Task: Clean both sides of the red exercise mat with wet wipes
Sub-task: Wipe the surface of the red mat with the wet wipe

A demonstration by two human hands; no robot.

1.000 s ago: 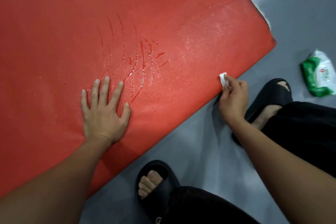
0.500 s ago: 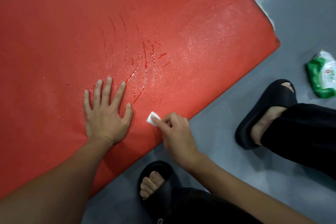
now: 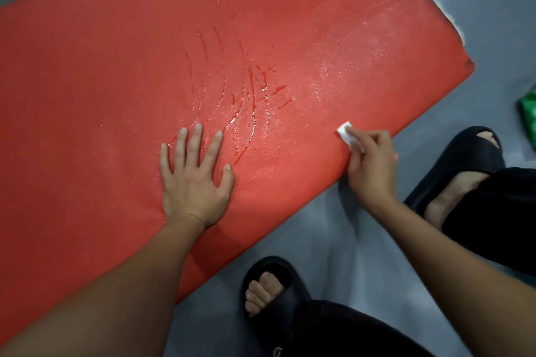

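Note:
The red exercise mat (image 3: 116, 66) lies flat on the grey floor and fills most of the view, with wet streaks and a damp sheen near its middle. My left hand (image 3: 194, 180) presses flat on the mat with fingers spread, close to the near edge. My right hand (image 3: 369, 165) pinches a small folded white wet wipe (image 3: 345, 132) against the mat's near edge, to the right of the left hand. Only a corner of the wipe shows past my fingers.
A green pack of wet wipes (image 3: 529, 119) lies on the floor at the right edge, mostly cut off. My feet in black slippers, one (image 3: 266, 284) and the other (image 3: 461, 171), stand on the grey floor (image 3: 333, 240) just beside the mat's near edge.
My right hand slid the wipe left along the mat's near edge toward the left hand, then back to the right. The left hand stayed pressed on the mat.

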